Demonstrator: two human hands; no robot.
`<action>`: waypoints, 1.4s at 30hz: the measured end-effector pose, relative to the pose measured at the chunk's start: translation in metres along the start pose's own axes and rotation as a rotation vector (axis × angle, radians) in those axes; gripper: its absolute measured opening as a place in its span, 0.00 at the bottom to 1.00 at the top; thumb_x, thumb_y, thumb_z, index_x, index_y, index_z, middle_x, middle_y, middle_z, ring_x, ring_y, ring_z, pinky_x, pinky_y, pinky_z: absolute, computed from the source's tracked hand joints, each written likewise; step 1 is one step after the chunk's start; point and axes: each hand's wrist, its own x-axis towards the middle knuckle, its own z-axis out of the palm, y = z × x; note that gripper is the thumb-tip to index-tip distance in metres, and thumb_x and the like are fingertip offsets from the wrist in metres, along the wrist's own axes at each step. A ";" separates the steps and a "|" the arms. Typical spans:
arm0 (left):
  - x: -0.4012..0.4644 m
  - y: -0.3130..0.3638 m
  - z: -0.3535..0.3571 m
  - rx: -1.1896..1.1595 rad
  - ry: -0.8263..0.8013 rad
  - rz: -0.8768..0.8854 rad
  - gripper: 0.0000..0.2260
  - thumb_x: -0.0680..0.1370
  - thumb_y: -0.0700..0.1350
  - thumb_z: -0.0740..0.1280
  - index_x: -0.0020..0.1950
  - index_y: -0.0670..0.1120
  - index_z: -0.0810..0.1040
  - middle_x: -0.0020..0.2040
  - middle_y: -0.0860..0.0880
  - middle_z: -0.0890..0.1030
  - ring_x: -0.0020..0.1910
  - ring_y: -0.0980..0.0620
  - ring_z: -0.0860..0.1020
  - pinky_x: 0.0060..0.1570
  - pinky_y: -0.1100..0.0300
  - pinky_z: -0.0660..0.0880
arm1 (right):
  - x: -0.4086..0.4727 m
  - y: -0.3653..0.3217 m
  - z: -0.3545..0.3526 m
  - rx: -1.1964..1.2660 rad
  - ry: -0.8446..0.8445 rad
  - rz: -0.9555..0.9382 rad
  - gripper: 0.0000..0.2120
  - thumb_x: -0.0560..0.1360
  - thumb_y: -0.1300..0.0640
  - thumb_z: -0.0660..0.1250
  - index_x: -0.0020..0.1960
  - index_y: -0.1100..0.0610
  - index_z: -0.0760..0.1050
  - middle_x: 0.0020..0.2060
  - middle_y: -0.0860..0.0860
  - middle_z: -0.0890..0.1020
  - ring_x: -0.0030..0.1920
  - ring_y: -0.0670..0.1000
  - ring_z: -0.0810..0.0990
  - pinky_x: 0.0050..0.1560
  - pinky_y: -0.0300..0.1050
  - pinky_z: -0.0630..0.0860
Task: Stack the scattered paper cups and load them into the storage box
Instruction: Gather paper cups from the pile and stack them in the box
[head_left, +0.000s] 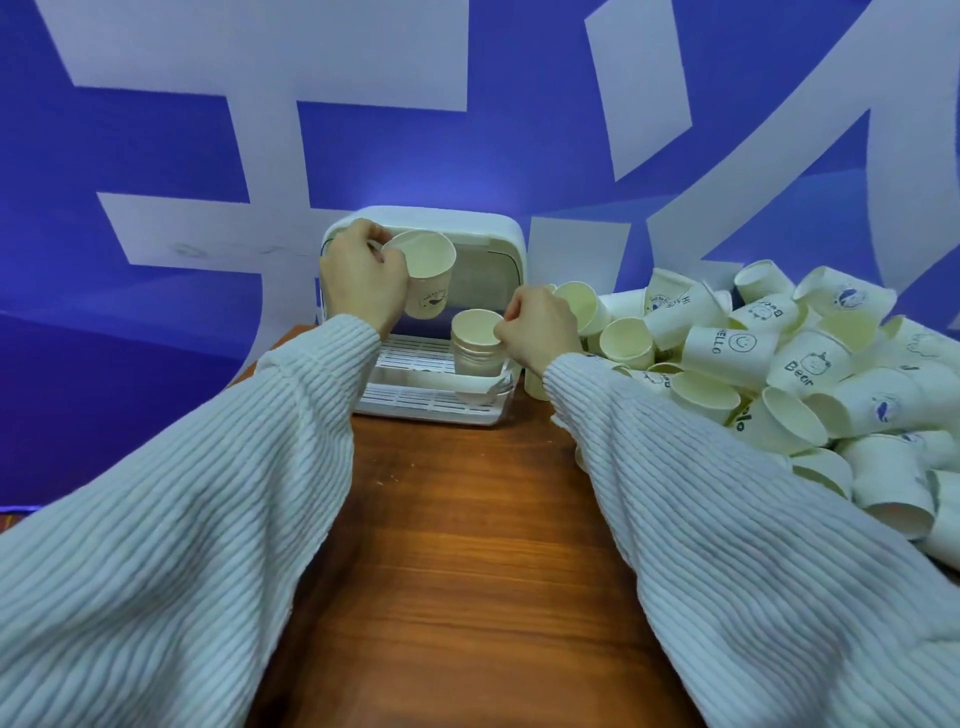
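Observation:
A white storage box (506, 244) with its lid raised stands at the far end of the wooden table. My left hand (361, 278) holds a single paper cup (428, 275) in the air in front of the box opening, mouth tilted toward me. My right hand (537, 330) pinches the rim of a stack of nested cups (475, 345) that stands upright on the box's slatted tray (410, 364). A big heap of loose paper cups (779, 364) lies to the right, printed with "HELLO", "Bear" and small drawings.
The brown wooden table (467, 545) runs from me to the box. A blue wall with large white shapes (260, 130) rises right behind the box. The table's left edge drops away beside my left sleeve (182, 519).

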 end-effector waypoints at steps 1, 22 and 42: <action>0.002 -0.001 0.000 -0.010 0.004 0.000 0.10 0.76 0.41 0.63 0.54 0.46 0.81 0.52 0.48 0.81 0.52 0.51 0.78 0.47 0.61 0.75 | -0.002 0.002 0.002 -0.016 -0.003 0.006 0.05 0.73 0.62 0.70 0.43 0.53 0.77 0.40 0.51 0.81 0.42 0.53 0.80 0.47 0.53 0.81; -0.018 -0.015 0.053 0.358 -0.532 -0.014 0.10 0.79 0.44 0.65 0.53 0.44 0.85 0.47 0.44 0.82 0.43 0.46 0.76 0.43 0.53 0.71 | -0.008 0.004 0.004 0.234 0.039 0.072 0.13 0.80 0.60 0.59 0.56 0.49 0.80 0.51 0.51 0.86 0.49 0.53 0.84 0.57 0.58 0.82; -0.077 0.028 0.102 0.878 -0.505 0.889 0.08 0.77 0.46 0.65 0.52 0.50 0.82 0.52 0.49 0.79 0.55 0.46 0.71 0.55 0.49 0.63 | 0.011 0.083 -0.068 -0.809 -0.159 -0.210 0.20 0.81 0.59 0.60 0.71 0.47 0.72 0.57 0.52 0.82 0.53 0.59 0.81 0.45 0.51 0.74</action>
